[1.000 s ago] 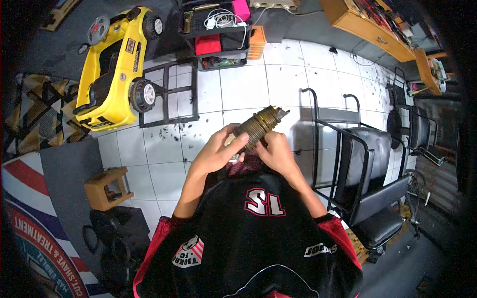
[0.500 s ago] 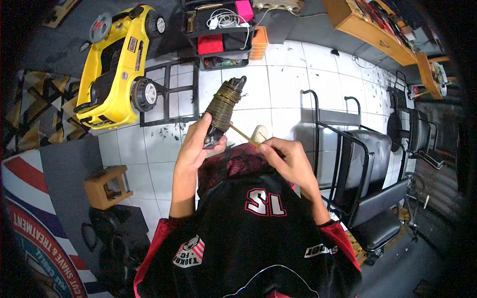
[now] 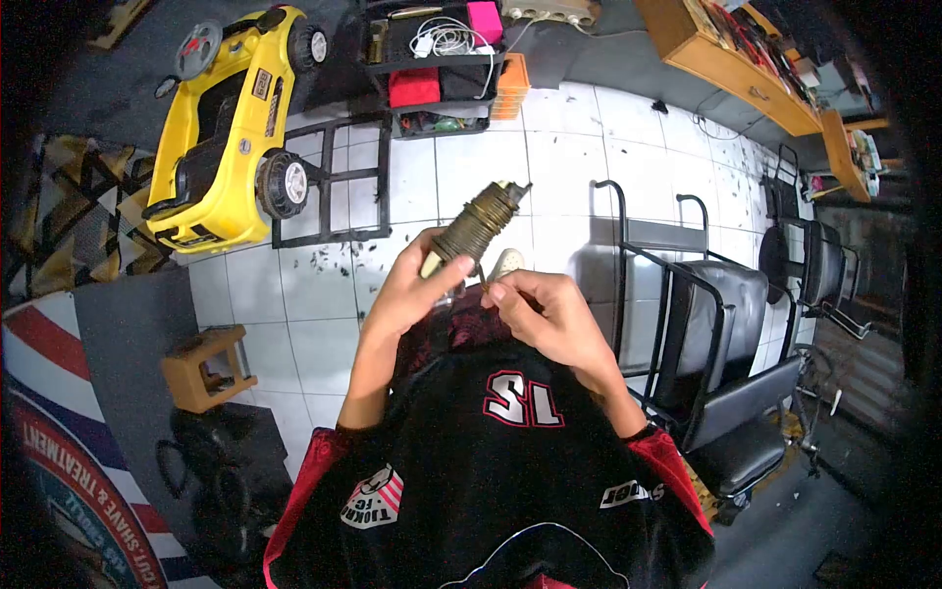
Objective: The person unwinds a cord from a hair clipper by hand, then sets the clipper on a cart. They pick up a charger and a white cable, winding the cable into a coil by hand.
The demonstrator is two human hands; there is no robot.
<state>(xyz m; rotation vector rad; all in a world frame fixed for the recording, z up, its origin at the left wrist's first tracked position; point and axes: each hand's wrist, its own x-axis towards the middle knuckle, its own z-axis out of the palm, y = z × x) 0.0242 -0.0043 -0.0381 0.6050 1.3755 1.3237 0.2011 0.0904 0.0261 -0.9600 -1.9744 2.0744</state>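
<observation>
In front of my chest, my left hand grips a thick, dark handheld device wound in several turns of brownish-yellow cord. The device looks like a hair clipper, though the winding and my fingers hide most of its body. It tilts up and to the right. Close by on the right, my right hand is closed, pinching the loose run of the cord between thumb and forefinger. Only a short stretch of cord shows between the winding and these fingertips.
A yellow toy car stands at the left by a black frame. Black metal-framed chairs are at the right. A black shelf rack holds a white cable. A small wooden stool sits at lower left.
The wound device has tipped further to the right and sits slightly lower. My right hand has come closer to it, and the visible cord between is shorter.
</observation>
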